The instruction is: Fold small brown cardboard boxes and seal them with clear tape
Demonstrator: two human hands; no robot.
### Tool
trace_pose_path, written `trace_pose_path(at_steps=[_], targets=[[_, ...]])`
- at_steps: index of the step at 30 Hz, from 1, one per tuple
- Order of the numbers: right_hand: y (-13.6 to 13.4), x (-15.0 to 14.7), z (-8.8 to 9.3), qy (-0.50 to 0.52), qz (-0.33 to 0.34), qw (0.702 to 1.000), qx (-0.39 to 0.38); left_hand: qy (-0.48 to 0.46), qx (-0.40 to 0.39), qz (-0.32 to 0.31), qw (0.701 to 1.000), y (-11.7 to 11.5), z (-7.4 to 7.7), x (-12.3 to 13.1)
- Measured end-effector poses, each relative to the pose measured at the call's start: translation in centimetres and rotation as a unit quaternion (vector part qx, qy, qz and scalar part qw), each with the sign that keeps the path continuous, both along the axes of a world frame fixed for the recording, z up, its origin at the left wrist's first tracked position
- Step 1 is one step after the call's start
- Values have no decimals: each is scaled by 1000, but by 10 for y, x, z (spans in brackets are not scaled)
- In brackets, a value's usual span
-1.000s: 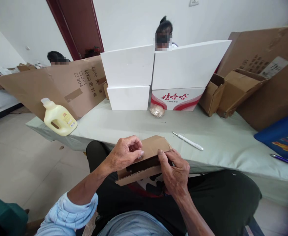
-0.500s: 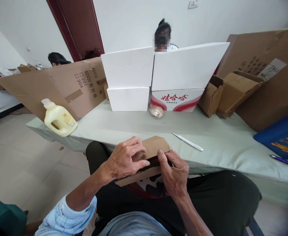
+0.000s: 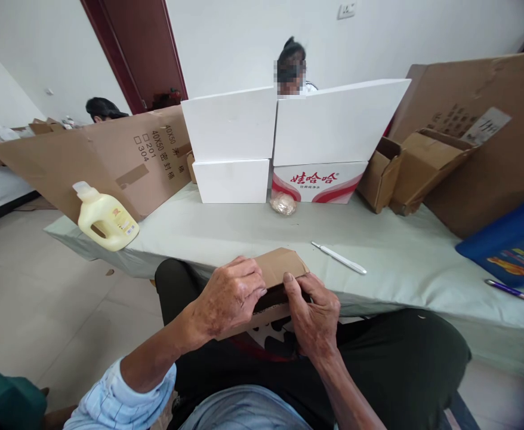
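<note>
I am holding a small brown cardboard box (image 3: pixel 282 266) over my lap (image 3: pixel 387 358), close to the near edge of the surface (image 3: pixel 217 230). Its plain upper panel is facing up, the far right corner slanting off. A dark opening is running between that panel and the near flap, whose rough edge is showing. My left hand (image 3: pixel 235 295) is covering the left end; my right hand (image 3: pixel 312 312) is gripping the right end, thumb on top.

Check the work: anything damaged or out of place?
The cardboard in the right hand has a ragged near edge, unlike a clean cut. A small brown scrap lies on the floor, like stray litter. No spill shows.
</note>
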State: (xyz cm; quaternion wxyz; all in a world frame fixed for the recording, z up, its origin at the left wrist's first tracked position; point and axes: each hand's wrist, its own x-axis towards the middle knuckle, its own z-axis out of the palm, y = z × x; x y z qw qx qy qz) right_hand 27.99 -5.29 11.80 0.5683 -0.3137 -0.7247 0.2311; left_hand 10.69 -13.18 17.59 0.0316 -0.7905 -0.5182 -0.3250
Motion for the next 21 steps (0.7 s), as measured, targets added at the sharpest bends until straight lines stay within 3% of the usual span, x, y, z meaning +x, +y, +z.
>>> trace_pose_path(at_steps=[10,16,21], targets=[[0,-1,2,11,5,1000,-6,65,-20,41,997,0,-2,4],[-1,0,-3,16,6,1000,-5,-60,-91,26,994,2,7,-2],[-2,0,-6,17,-2,1000,0,-172,-133,54,975,1,9,-6]])
